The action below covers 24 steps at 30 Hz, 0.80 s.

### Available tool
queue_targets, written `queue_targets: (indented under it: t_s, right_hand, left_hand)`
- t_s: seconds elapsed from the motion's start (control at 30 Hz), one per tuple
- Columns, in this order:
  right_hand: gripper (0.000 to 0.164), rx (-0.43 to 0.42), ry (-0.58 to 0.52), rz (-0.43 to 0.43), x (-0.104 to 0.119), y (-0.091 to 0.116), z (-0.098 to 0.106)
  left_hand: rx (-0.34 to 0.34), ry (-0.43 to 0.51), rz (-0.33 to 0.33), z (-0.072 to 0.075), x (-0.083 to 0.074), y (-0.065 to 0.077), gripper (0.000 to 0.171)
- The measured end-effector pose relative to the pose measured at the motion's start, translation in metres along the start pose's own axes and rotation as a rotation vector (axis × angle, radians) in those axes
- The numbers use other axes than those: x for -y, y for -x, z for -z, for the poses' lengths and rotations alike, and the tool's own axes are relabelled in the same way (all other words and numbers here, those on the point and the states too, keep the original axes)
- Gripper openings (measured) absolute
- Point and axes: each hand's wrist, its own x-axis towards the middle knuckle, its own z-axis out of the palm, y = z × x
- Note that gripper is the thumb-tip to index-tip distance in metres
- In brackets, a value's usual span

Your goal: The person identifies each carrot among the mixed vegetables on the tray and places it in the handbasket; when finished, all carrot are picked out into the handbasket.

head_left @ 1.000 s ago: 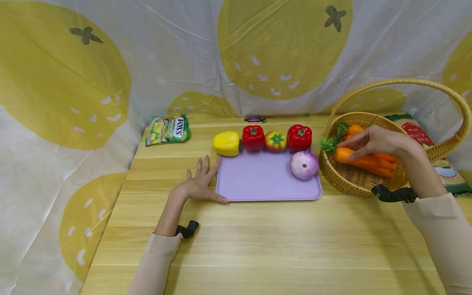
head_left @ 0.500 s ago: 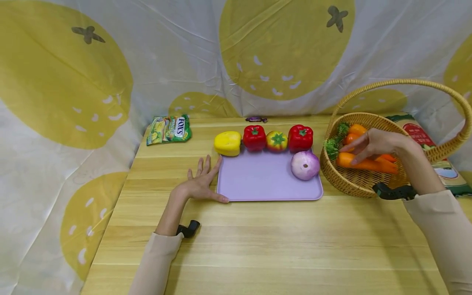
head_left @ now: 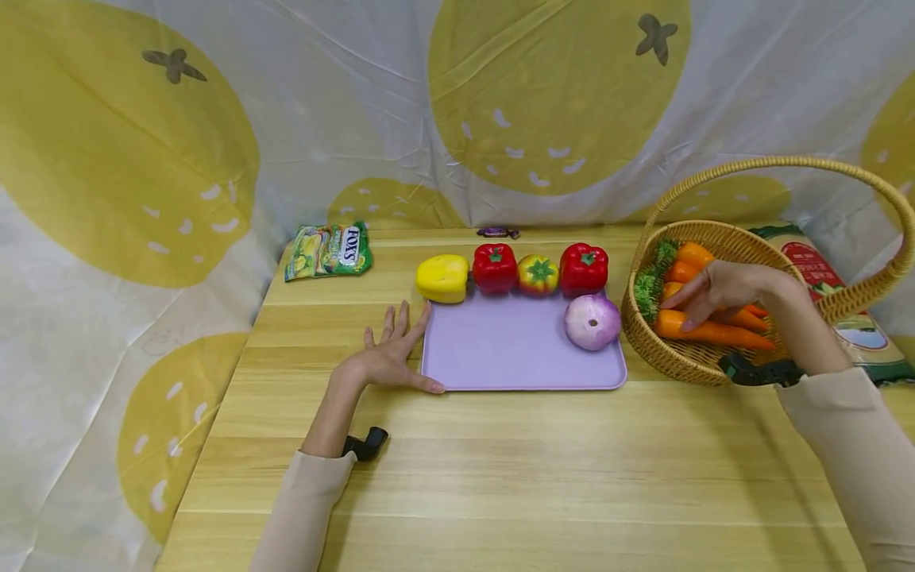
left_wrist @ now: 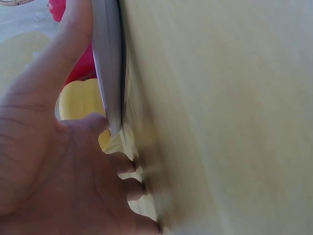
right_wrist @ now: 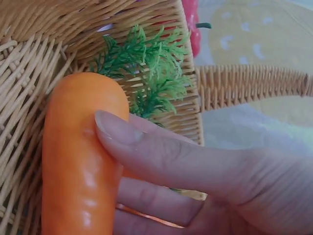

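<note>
Inside the wicker basket (head_left: 675, 361) on the right, my right hand (head_left: 736, 286) pinches an orange carrot (head_left: 722, 333) near its thick end. The right wrist view shows the thumb on the carrot's (right_wrist: 80, 156) side and the fingers partly hidden behind it. Green leafy tops (head_left: 646, 294) and more carrots (head_left: 693, 254) lie beyond it in the basket. My left hand (head_left: 382, 361) is spread at the left edge of the lilac tray (head_left: 500, 349), thumb at the near corner and index finger at the far one. In the left wrist view its fingertips reach the table.
A yellow pepper (head_left: 442, 278), two red peppers (head_left: 495, 268) and a red-yellow fruit (head_left: 538, 275) line the tray's back edge. A purple onion (head_left: 592, 322) sits at its right. A green Fox's packet (head_left: 329, 251), wrapped candy (head_left: 498, 233) and a red-green bag (head_left: 811, 258) lie around.
My right hand has shifted slightly toward the near side of the basket with the carrot, and more of the carrots behind it show. The left hand has stayed at the tray.
</note>
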Motion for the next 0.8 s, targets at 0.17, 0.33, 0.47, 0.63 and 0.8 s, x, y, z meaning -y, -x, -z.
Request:
queue_targets:
  t_s: [0.17, 0.33, 0.47, 0.63, 0.8]
  right_hand:
    - [0.052, 0.037, -0.039, -0.002, -0.0026, -0.0017, 0.0022]
    - [0.052, 0.059, -0.050, -0.002, -0.0031, -0.0035, 0.0035]
    - [0.053, 0.064, -0.024, 0.000, -0.0031, -0.0052, 0.0034]
    - [0.054, 0.048, -0.022, -0.020, -0.0045, -0.0070, 0.0036]
    - [0.053, 0.028, -0.026, -0.035, -0.0056, -0.0077, 0.0033]
  left_hand:
    - [0.009, 0.021, -0.006, 0.0019, -0.0019, 0.0014, 0.139]
    - [0.011, 0.028, -0.007, 0.0011, -0.0006, 0.0002, 0.139]
    - [0.009, 0.013, -0.001, 0.0003, -0.0008, 0.0004, 0.137]
    - [0.006, 0.004, 0.006, 0.0006, -0.0015, 0.0008, 0.136]
    - [0.004, 0.010, 0.004, 0.0005, -0.0015, 0.0006, 0.137]
